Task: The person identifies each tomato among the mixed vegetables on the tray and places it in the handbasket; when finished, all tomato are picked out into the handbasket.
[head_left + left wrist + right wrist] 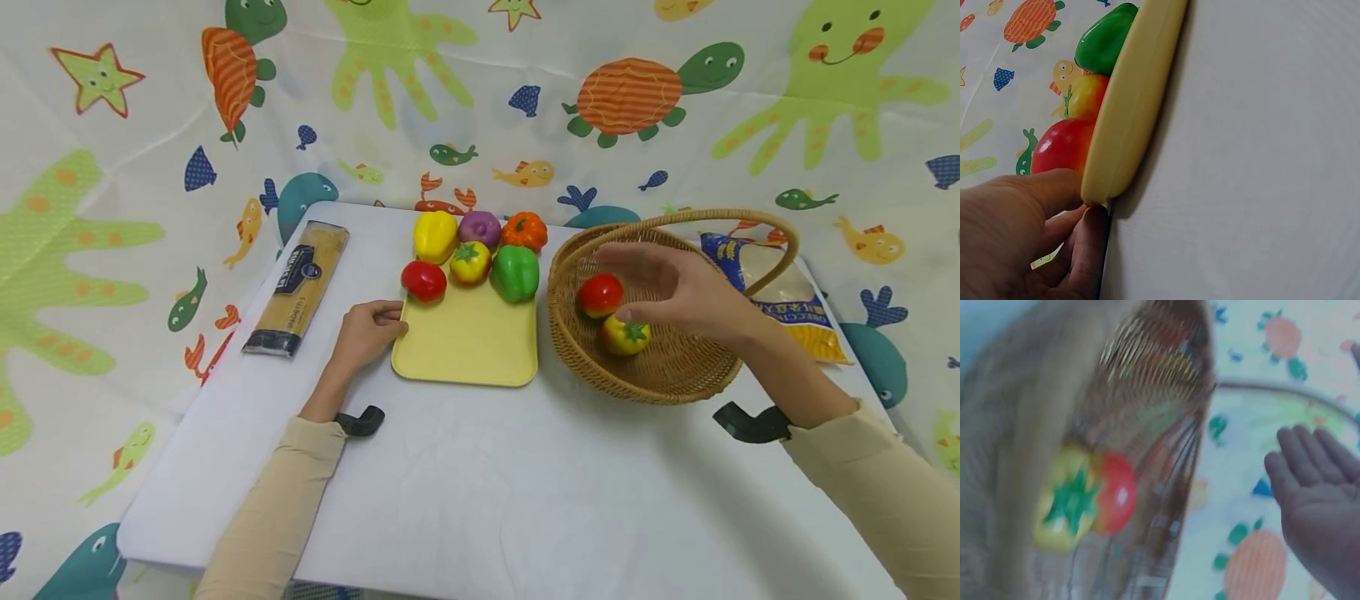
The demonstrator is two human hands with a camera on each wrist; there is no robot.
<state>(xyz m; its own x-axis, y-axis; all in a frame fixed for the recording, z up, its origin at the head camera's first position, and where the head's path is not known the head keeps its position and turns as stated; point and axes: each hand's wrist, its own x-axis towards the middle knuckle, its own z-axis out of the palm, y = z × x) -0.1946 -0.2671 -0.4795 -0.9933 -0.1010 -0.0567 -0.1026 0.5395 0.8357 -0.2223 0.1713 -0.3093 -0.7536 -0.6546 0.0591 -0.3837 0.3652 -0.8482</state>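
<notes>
We see the left grip (pixel 366 332) pinching the tray (pixel 472 350), the right grip (pixel 678 287) empty above tomatoes (pixel 600 296) in the basket (pixel 645 390) right of the tray, probably mid-transfer, the next move needing one grasped.

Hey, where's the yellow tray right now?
In the head view, the yellow tray is near the middle of the table, just left of the wicker basket, with the left hand holding its left edge.
</notes>
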